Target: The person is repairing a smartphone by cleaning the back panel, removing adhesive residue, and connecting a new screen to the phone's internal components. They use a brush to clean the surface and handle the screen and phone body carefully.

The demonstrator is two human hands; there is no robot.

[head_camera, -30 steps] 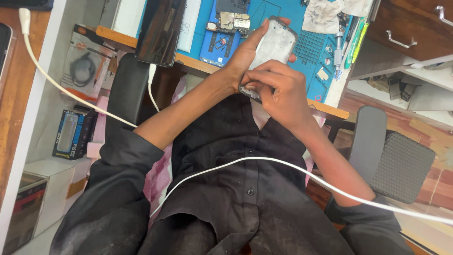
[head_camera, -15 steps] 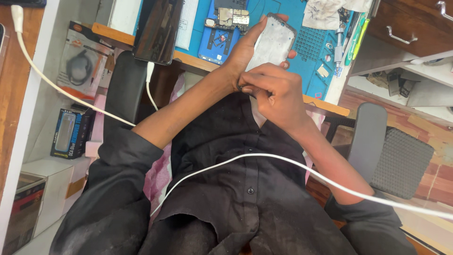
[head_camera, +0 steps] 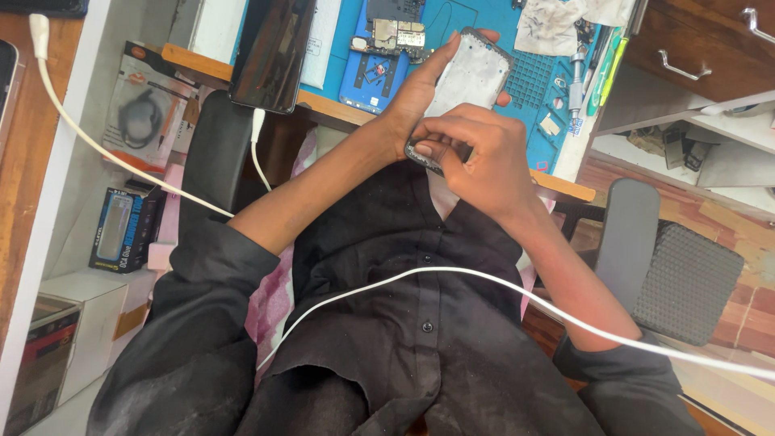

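Currently both hands are on one phone frame (head_camera: 471, 77), a pale silver-grey shell held above the lap at the desk edge. Left hand (head_camera: 424, 93) is cupped under it, fingers wrapped up the long left side, thumb tip showing past the far right edge. Right hand (head_camera: 476, 153) is curled closed over the near bottom end, fingertips (head_camera: 424, 149) pinching that edge.

Outward from the frame:
- 11 o'clock: one opened phone body (head_camera: 387, 52) with exposed circuit board, lying on the blue repair mat (head_camera: 529, 97).
- 9 o'clock: one dark phone (head_camera: 270, 52), screen off, overhanging the desk edge, one short white cable (head_camera: 258, 157) plugged into its lower end.
- 2 o'clock: one crumpled grey cloth (head_camera: 557, 24); a cluster of small tools beside it, count unclear.
- 3 o'clock: two metal drawer handles (head_camera: 682, 64) on wooden drawers.
- 6 o'clock: one long white cable (head_camera: 452, 274) running across the black shirt (head_camera: 420, 339).
- 8 o'clock: boxes on white shelving, one blue-and-black box (head_camera: 117, 230) nearest.
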